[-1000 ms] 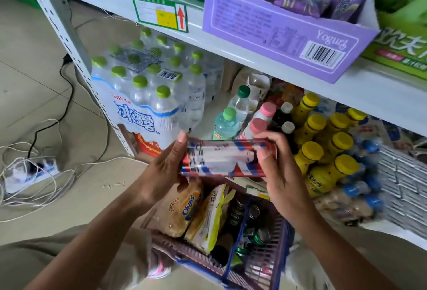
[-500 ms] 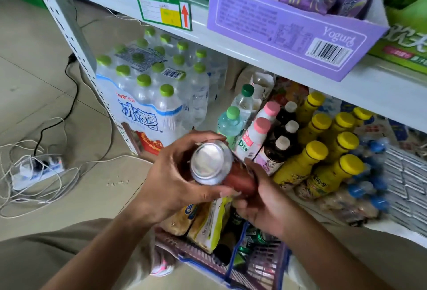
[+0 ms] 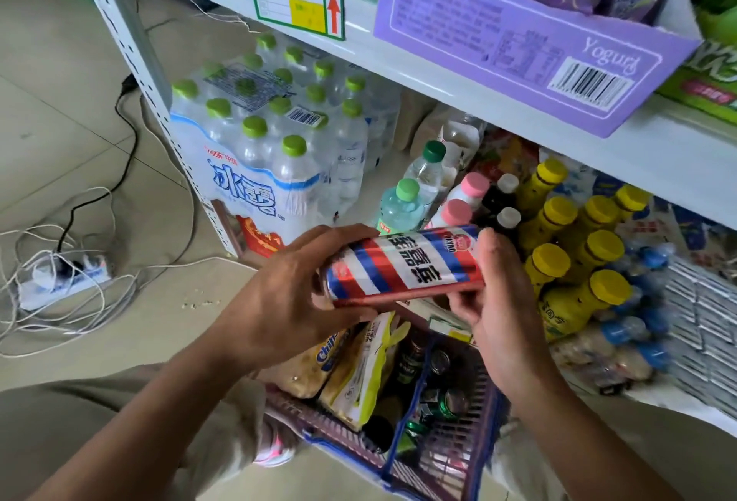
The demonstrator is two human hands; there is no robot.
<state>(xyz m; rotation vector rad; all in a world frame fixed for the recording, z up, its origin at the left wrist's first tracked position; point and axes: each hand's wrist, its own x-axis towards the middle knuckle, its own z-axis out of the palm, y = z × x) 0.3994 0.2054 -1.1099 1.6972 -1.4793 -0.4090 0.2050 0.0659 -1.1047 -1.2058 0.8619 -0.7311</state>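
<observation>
A tall drink can [image 3: 406,263] with red, white and blue stripes lies sideways in the air in front of the lower shelf. My left hand [image 3: 295,297] grips its left end, fingers curled round the rim. My right hand [image 3: 494,293] holds the right end, thumb over the top and fingers underneath. Directly below the can stands a purple shopping basket [image 3: 450,468] with blue handles, holding snack packets [image 3: 351,365] and several dark cans and bottles.
The bottom shelf holds a shrink-wrapped pack of water bottles [image 3: 275,149], pink-capped bottles [image 3: 458,201] and yellow-capped bottles [image 3: 574,257]. A white shelf board [image 3: 458,89] above carries a purple yoghurt carton [image 3: 518,41]. A power strip with tangled cables [image 3: 64,273] lies on the floor at left.
Both hands have turned the can: it lay sideways, then pointed its silver end at me, and now lies sideways again with a different printed side facing me.
</observation>
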